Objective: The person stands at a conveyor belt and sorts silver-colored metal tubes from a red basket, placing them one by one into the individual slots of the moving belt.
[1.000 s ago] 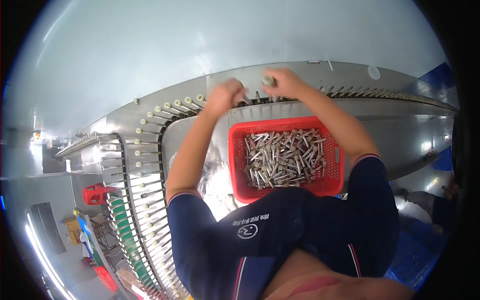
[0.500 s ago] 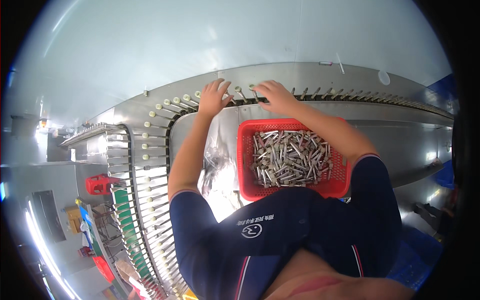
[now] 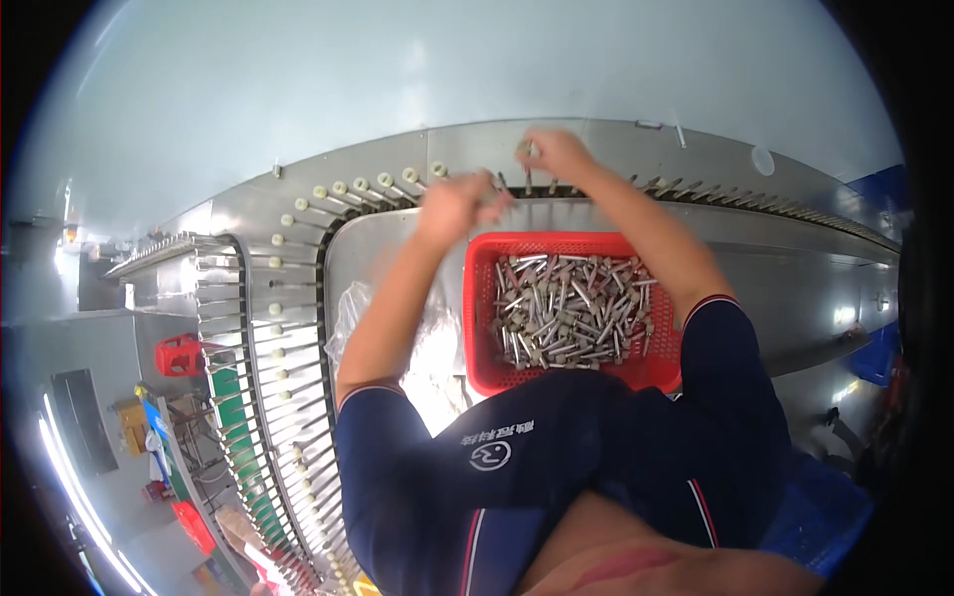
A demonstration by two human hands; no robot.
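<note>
Clear plastic bag (image 3: 350,316); small red crate (image 3: 179,355).

A curved grey metal workbench (image 3: 397,253) fills the middle of the view. A red plastic basket (image 3: 479,328) full of small metal pins (image 3: 568,313) sits directly on it. Just left of the basket lies a clear plastic bag (image 3: 350,313). A row of upright pegs (image 3: 298,223) curves around the bench beyond the basket.
</note>
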